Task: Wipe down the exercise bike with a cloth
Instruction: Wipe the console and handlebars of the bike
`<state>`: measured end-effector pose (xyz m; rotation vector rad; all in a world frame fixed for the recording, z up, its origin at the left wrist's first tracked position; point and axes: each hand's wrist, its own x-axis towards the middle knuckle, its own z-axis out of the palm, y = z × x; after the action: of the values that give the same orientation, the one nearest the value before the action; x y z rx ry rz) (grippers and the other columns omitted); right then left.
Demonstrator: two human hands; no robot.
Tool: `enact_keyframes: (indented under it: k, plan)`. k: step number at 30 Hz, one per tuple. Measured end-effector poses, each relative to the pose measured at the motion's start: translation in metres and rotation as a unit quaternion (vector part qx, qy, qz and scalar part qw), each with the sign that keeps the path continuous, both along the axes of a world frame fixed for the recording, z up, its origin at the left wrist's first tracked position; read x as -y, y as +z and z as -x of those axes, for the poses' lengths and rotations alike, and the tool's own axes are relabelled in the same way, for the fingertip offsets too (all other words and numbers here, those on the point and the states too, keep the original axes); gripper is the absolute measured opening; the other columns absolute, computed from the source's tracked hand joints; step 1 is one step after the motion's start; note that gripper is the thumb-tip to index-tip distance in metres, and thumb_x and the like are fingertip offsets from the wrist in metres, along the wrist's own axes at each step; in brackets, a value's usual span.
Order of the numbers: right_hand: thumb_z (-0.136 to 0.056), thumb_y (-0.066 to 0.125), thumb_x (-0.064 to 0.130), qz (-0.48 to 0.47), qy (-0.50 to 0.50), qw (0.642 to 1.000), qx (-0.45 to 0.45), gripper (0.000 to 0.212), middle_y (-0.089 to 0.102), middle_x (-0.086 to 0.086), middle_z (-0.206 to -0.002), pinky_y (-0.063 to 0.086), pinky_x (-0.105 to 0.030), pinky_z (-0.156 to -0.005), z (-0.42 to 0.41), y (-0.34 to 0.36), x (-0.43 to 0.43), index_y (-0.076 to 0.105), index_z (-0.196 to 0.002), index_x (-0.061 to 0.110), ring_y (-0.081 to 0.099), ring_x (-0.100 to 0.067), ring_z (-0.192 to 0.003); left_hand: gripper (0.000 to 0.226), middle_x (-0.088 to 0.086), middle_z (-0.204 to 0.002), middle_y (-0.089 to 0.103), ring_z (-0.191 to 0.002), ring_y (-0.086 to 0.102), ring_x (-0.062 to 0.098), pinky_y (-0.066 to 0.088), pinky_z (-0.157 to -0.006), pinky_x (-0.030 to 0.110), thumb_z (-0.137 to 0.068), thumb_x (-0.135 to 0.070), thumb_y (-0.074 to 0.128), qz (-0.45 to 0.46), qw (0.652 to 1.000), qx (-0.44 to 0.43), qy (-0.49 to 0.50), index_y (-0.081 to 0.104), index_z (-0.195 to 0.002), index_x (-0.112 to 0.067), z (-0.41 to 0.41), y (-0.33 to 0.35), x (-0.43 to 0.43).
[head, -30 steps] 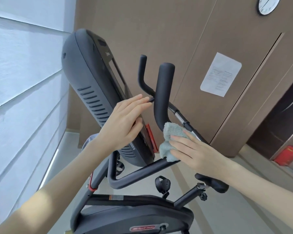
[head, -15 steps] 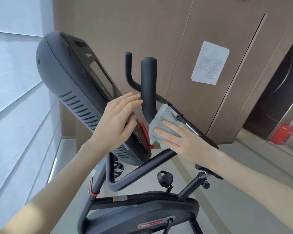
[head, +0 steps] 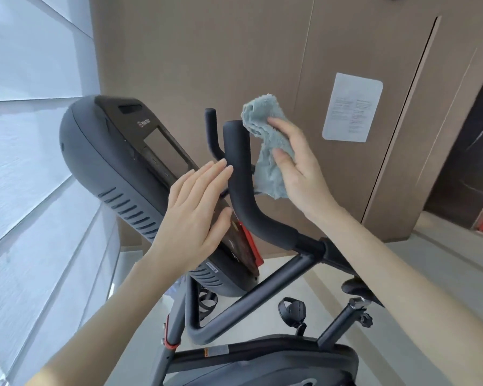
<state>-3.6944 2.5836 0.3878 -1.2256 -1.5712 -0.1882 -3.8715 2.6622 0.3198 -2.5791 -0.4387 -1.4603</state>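
head view: the exercise bike stood before brown wall panels. the left hand lay flat on the tilted console, fingers straight and together, holding nothing, tips right at the near upright handlebar grip. the right hand held the grey-blue cloth just right of that grip's top, pinched between thumb and fingers, the rest hanging loose. the cloth's upper edge touched the grip tip. a white paper sheet was on the wall and a window blind was at left.
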Motion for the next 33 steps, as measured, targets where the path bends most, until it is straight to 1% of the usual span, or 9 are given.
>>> enact_keyframes:
  k: [4, 10, 12, 15, 18, 21, 26, 29, 33]
  plan:
    - [-0.1, 0.036, 0.006, 0.052, 0.115, 0.991, -0.051, 0.052, 0.026, 0.007, -0.152, 0.02, -0.022, -0.115, 0.011, -0.008, -0.031, 0.02, -0.148, 0.015, 0.025, 0.001, -0.138, 0.055, 0.001, -0.152, 0.028, -0.142, 0.02, 0.014, 0.013, -0.115, 0.033, -0.092, -0.022, 0.042, 0.015, 0.999, 0.021, 0.025, 0.03, -0.144, -0.009, 0.007, 0.007, 0.004]
    - [-0.098, 0.039, 0.02, 0.172, 0.142, 0.974, 0.031, 0.063, 0.024, 0.026, -0.144, 0.018, 0.003, -0.098, -0.017, -0.047, -0.017, 0.006, -0.15, 0.031, 0.024, 0.022, -0.126, 0.054, 0.006, -0.151, 0.031, -0.142, 0.023, 0.018, 0.016, -0.115, 0.037, -0.092, -0.022, 0.04, 0.027, 0.997, 0.035, 0.068, 0.033, -0.143, -0.006, -0.004, 0.005, 0.023]
    - [-0.099, 0.04, 0.024, 0.217, 0.13, 0.962, 0.102, 0.065, 0.028, 0.018, -0.146, 0.02, -0.001, -0.1, -0.028, -0.056, -0.007, 0.0, -0.149, 0.037, 0.028, 0.01, -0.129, 0.053, 0.007, -0.15, 0.032, -0.142, 0.023, 0.019, 0.016, -0.115, 0.037, -0.093, -0.023, 0.039, 0.029, 0.996, 0.024, 0.081, 0.034, -0.142, -0.005, -0.014, 0.001, 0.03]
    - [-0.1, 0.039, 0.031, 0.262, 0.088, 0.936, 0.217, 0.061, 0.042, 0.002, -0.143, 0.036, -0.027, -0.103, -0.052, -0.06, 0.009, 0.0, -0.146, 0.044, 0.045, -0.016, -0.124, 0.051, 0.008, -0.15, 0.033, -0.141, 0.024, 0.021, 0.016, -0.115, 0.037, -0.093, -0.025, 0.038, 0.03, 0.994, 0.006, 0.105, 0.038, -0.141, -0.005, -0.03, -0.006, 0.039]
    - [-0.101, 0.038, 0.03, 0.308, 0.088, 0.904, 0.284, 0.056, 0.052, 0.012, -0.107, 0.039, -0.025, -0.081, -0.078, -0.06, 0.028, 0.008, -0.146, 0.046, 0.053, -0.004, -0.094, 0.049, 0.01, -0.148, 0.036, -0.14, 0.026, 0.023, 0.018, -0.114, 0.04, -0.094, -0.027, 0.038, 0.018, 0.989, -0.013, 0.143, 0.044, -0.137, -0.003, -0.042, -0.013, 0.047]
    - [-0.1, 0.041, 0.023, 0.366, 0.127, 0.886, 0.254, 0.049, 0.055, 0.01, -0.128, 0.042, -0.03, -0.097, -0.109, -0.04, 0.041, 0.029, -0.143, 0.043, 0.053, -0.007, -0.113, 0.048, 0.011, -0.148, 0.036, -0.14, 0.027, 0.024, 0.016, -0.115, 0.039, -0.096, -0.028, 0.037, 0.009, 0.982, -0.026, 0.19, 0.046, -0.136, -0.003, -0.05, -0.02, 0.055]
    - [-0.099, 0.045, 0.02, 0.259, 0.209, 0.926, 0.177, 0.045, 0.042, 0.019, -0.141, 0.026, -0.001, -0.099, -0.108, -0.018, 0.032, 0.039, -0.14, 0.037, 0.036, 0.015, -0.122, 0.048, 0.011, -0.148, 0.036, -0.139, 0.028, 0.026, 0.02, -0.114, 0.044, -0.094, -0.022, 0.033, 0.018, 0.971, -0.023, 0.237, 0.043, -0.138, -0.003, -0.062, -0.03, 0.071]
    - [-0.099, 0.045, 0.023, 0.256, 0.203, 0.911, 0.25, 0.051, 0.044, 0.003, -0.142, 0.028, -0.023, -0.109, -0.084, -0.042, 0.023, 0.028, -0.146, 0.034, 0.037, -0.009, -0.13, 0.054, 0.01, -0.15, 0.034, -0.14, 0.027, 0.025, 0.02, -0.113, 0.048, -0.088, -0.016, 0.028, 0.046, 0.967, -0.034, 0.248, 0.042, -0.139, -0.002, -0.064, -0.032, 0.076]
    - [-0.099, 0.043, 0.03, 0.157, 0.086, 0.892, 0.415, 0.058, 0.051, -0.012, -0.118, 0.044, -0.044, -0.09, -0.092, -0.07, 0.032, 0.015, -0.149, 0.029, 0.047, -0.031, -0.107, 0.059, 0.008, -0.151, 0.032, -0.141, 0.025, 0.023, 0.016, -0.115, 0.046, -0.08, -0.007, 0.032, 0.055, 0.963, -0.047, 0.261, 0.043, -0.138, -0.004, -0.061, -0.03, 0.08]
